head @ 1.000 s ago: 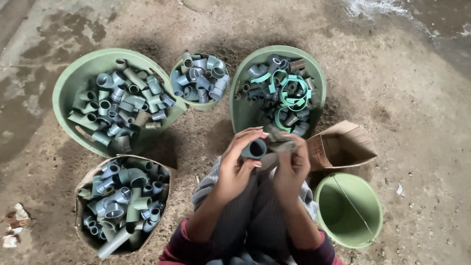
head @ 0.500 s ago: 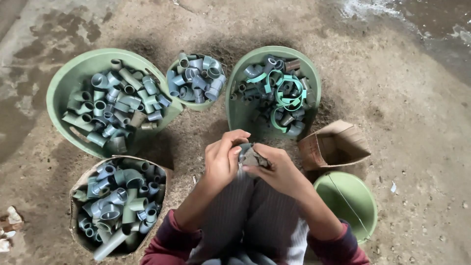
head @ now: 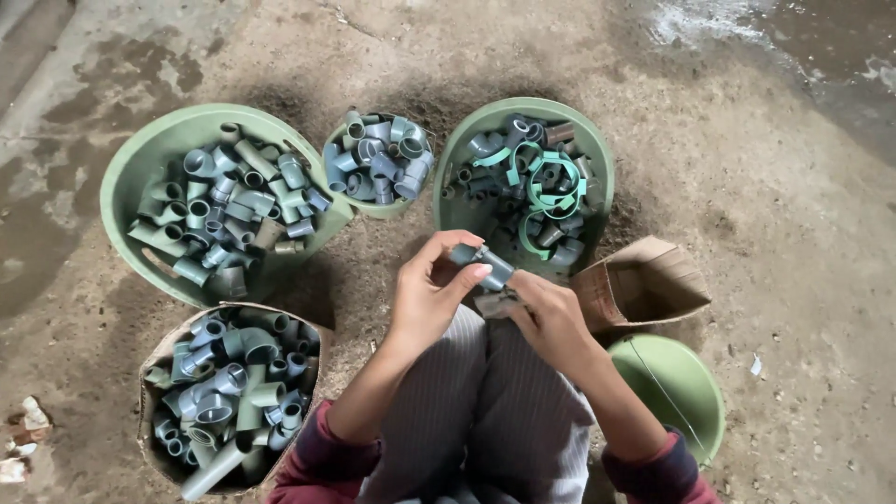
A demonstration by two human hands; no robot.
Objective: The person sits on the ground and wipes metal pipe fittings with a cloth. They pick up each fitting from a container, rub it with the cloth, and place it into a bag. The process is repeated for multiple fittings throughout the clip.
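Observation:
My left hand (head: 429, 294) pinches a short grey pipe fitting (head: 483, 261) between thumb and fingers, held sideways above my knees. Just below the fitting, my right hand (head: 549, 313) grips a small grey scrap, possibly abrasive paper (head: 497, 301). Both hands meet over my striped trousers, right in front of a green tub (head: 467, 219) of dark fittings and green plastic bands.
A large green tub (head: 126, 182) and a small green bucket (head: 373, 207) hold grey fittings. A cardboard box (head: 149, 392) of fittings sits at lower left. An open cardboard box (head: 653, 280) and a green bucket (head: 681, 387) lie to the right on the dirt floor.
Both hands shifted slightly up and right. The fitting, hidden between the hands half a second ago, now shows again, turned sideways in my left fingers.

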